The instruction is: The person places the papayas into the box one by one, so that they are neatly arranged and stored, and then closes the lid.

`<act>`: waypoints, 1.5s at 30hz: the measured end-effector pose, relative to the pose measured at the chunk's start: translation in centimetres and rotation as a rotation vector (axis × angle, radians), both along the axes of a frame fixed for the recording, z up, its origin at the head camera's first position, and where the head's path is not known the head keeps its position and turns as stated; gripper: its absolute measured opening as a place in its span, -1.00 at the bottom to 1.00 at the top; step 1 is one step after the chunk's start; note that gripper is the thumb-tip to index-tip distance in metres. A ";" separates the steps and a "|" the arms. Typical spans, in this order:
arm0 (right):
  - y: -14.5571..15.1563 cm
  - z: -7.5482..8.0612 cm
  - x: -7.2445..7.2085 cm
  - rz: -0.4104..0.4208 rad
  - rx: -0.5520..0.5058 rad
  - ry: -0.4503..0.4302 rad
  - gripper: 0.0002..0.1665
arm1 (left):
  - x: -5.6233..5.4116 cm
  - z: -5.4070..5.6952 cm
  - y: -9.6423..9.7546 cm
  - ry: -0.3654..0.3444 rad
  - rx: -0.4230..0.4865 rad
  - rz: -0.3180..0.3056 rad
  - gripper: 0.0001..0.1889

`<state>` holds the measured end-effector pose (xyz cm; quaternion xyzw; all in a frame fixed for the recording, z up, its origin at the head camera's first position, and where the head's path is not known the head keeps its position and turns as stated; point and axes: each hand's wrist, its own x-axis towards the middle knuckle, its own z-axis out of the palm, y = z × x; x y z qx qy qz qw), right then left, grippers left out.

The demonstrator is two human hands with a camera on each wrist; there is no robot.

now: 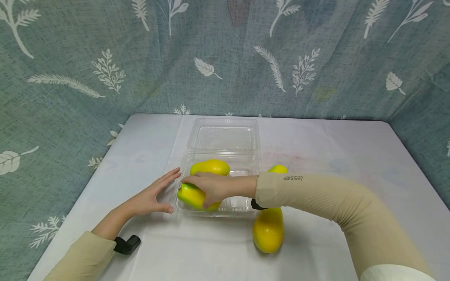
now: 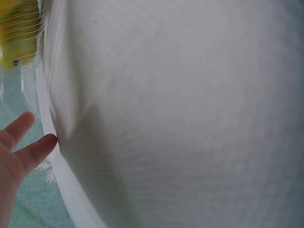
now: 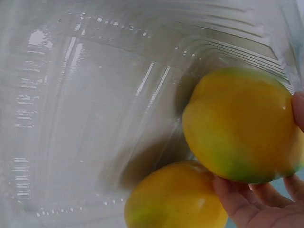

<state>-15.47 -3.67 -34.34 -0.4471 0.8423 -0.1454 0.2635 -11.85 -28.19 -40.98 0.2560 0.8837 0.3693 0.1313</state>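
Observation:
A clear plastic clamshell container (image 1: 230,214) lies on the table with its lid (image 1: 225,137) folded back. My right hand (image 1: 215,186) grips a yellow-green mango (image 1: 191,196) at the container's front left; thumb and fingers also show around this mango (image 3: 242,123) in the right wrist view. Behind it, a second mango (image 1: 211,167) lies inside the container, close to the fingers. My left hand (image 1: 149,198) hovers beside the container's left wall, fingers spread and holding nothing. In the left wrist view, only part of this hand (image 2: 16,159) appears.
To the container's right, one mango (image 1: 268,231) lies on the white-covered table (image 1: 197,249). Another mango (image 1: 278,169) is partly hidden by the right sleeve (image 1: 309,191). A leaf-patterned curtain (image 1: 225,58) hangs behind the table.

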 end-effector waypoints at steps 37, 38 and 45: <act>0.5 0.2 -0.3 -0.021 -0.001 0.001 -0.03 | 0.1 0.2 0.1 0.009 -0.005 -0.006 0.03; 0.6 0.2 -0.3 -0.025 -0.003 -0.003 -0.03 | 0.1 0.2 0.1 0.009 -0.005 -0.006 0.03; 1.0 0.8 -0.9 -0.043 -0.027 -0.013 -0.06 | -0.1 0.1 0.0 0.024 -0.010 -0.020 0.02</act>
